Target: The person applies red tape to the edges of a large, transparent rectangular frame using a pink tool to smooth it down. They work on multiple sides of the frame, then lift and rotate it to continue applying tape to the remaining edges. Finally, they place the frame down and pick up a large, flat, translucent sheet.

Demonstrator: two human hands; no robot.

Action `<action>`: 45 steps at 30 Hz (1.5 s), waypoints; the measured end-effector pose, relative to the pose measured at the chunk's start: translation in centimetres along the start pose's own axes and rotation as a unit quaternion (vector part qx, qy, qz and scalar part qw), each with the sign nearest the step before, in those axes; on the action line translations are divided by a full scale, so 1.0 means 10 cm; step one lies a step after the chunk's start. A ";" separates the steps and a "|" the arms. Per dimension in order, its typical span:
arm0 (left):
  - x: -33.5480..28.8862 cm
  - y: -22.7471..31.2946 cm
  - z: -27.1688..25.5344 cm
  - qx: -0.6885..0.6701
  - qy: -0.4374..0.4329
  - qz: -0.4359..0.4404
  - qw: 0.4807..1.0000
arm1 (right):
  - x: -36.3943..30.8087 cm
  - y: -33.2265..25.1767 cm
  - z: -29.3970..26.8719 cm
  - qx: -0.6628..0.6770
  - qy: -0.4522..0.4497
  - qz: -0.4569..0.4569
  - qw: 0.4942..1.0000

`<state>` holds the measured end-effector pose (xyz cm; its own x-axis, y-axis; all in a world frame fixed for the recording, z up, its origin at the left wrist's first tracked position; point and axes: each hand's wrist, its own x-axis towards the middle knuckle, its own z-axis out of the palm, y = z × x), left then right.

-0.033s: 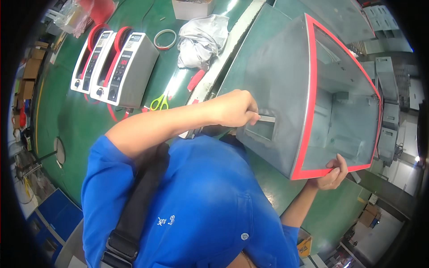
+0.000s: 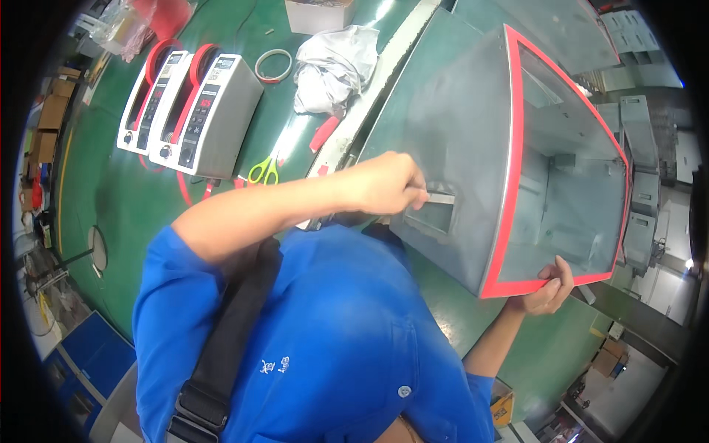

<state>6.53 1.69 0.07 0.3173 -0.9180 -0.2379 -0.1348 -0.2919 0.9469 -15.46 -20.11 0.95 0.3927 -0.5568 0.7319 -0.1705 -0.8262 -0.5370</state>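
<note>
A large grey metal box [image 2: 461,140] lies tilted at my right, its open front framed by a red strip [image 2: 515,159]. In its near side is a rectangular cutout [image 2: 437,216] with a pale strip [image 2: 442,198] along one edge. My left hand [image 2: 391,183] is closed, fingertips pinched at the corner of that cutout; what they hold, if anything, is hidden. Lower right, my right hand [image 2: 546,292] grips the bottom of the red-edged rim, thumb and fingers curled over it from below.
On the green table [image 2: 96,177] stand two white tape dispensers [image 2: 214,111] with red tape. Nearby lie yellow-green scissors [image 2: 264,170], a tape roll [image 2: 273,66], a crumpled white cloth [image 2: 336,66] and a red-handled tool [image 2: 325,134]. Grey metal boxes [image 2: 639,133] stand at the far right.
My left hand and forearm have shifted very slightly at the cutout. My right hand and the box look unmoved.
</note>
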 end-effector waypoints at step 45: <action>-0.13 0.24 0.79 -0.649 0.109 -0.082 0.748 | 0.03 -0.04 0.04 0.021 0.005 -0.041 0.999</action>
<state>-1.58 0.05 0.99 0.3939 -0.7913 -0.4677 0.9037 0.2403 0.3545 -14.90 -19.92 1.25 0.3952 -0.4877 0.7785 -0.1004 -0.8653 -0.4911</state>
